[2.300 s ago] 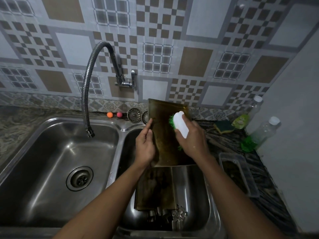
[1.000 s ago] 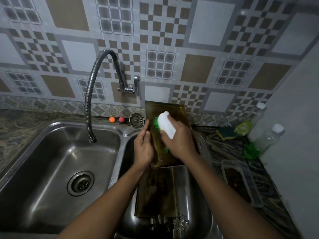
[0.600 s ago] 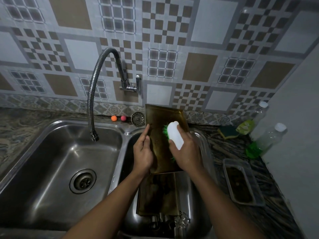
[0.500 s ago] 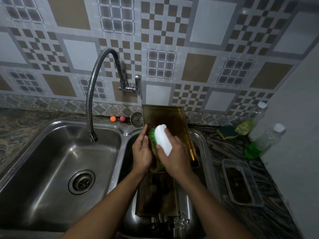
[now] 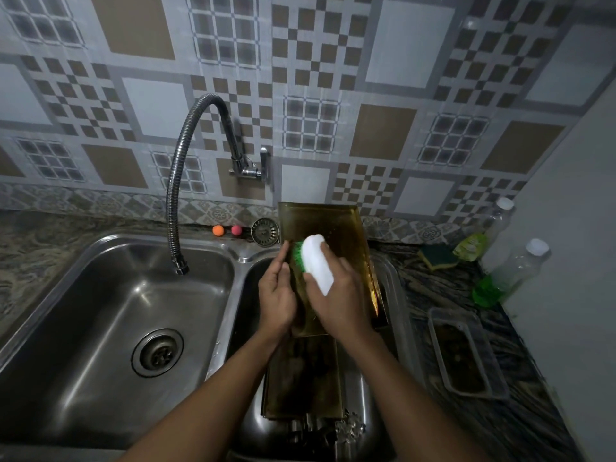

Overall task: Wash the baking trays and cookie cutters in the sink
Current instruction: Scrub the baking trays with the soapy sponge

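Note:
A dark brownish baking tray point(image 5: 336, 228) stands tilted over the right sink basin point(image 5: 391, 295), its far end leaning toward the wall. My left hand point(image 5: 276, 295) holds the tray's left edge. My right hand point(image 5: 340, 301) grips a white scrub brush point(image 5: 316, 261) with green bristles and presses it against the tray's face. A second dark tray point(image 5: 303, 378) lies lower in the same basin. Metal cookie cutters point(image 5: 333, 428) sit at the basin's near end, partly hidden.
The left basin point(image 5: 110, 311) holds only its drain, with the flexible faucet hose point(image 5: 176, 195) hanging over it. On the right counter are a clear container point(image 5: 463, 351), a green sponge point(image 5: 436, 256) and bottles point(image 5: 510, 271). A strainer point(image 5: 265, 231) and two small balls point(image 5: 226, 230) sit by the wall.
The brush has slid back and forth across the tray, right then left, and sits now near the tray's upper left. My left hand has stayed on the tray's edge.

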`<state>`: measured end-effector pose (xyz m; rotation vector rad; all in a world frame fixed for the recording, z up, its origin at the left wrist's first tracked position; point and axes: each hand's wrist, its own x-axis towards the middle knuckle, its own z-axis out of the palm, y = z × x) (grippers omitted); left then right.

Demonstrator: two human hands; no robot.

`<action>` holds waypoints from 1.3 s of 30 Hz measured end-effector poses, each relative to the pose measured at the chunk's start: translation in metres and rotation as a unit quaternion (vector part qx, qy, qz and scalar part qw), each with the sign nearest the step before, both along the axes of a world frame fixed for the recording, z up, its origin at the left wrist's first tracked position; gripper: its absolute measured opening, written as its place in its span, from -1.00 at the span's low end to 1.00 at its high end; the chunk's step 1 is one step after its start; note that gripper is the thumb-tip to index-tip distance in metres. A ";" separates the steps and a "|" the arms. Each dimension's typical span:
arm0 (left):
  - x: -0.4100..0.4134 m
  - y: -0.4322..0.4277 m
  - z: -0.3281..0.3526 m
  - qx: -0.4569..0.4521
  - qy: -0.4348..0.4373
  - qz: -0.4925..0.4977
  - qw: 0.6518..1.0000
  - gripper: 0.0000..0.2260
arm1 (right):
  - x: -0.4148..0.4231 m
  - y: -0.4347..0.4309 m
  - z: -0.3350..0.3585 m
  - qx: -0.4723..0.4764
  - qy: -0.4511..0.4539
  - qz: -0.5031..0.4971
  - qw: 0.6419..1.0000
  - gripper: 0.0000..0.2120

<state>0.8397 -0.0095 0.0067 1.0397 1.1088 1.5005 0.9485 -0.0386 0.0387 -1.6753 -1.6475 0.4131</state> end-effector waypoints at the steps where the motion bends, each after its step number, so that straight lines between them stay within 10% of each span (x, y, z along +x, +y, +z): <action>1: -0.002 0.002 -0.002 -0.003 -0.002 0.013 1.000 -0.64 | -0.005 -0.005 -0.003 0.004 -0.010 0.021 1.000 -0.36; 9: -0.033 0.005 -0.010 0.043 0.111 0.042 0.992 -0.65 | 0.050 -0.006 0.009 0.034 0.148 -0.019 0.988 -0.42; 17: -0.041 0.012 -0.003 0.041 0.105 0.020 0.993 -0.66 | 0.102 0.017 0.017 0.002 0.050 -0.096 0.994 -0.80; 27: -0.031 0.010 0.007 0.021 0.070 -0.017 0.997 -0.64 | 0.083 0.013 0.005 -0.090 0.192 0.039 0.976 -0.42; 39: -0.018 0.026 0.028 0.043 0.373 -0.041 0.926 -0.41 | 0.065 0.004 0.007 -0.039 0.142 0.027 0.989 -0.50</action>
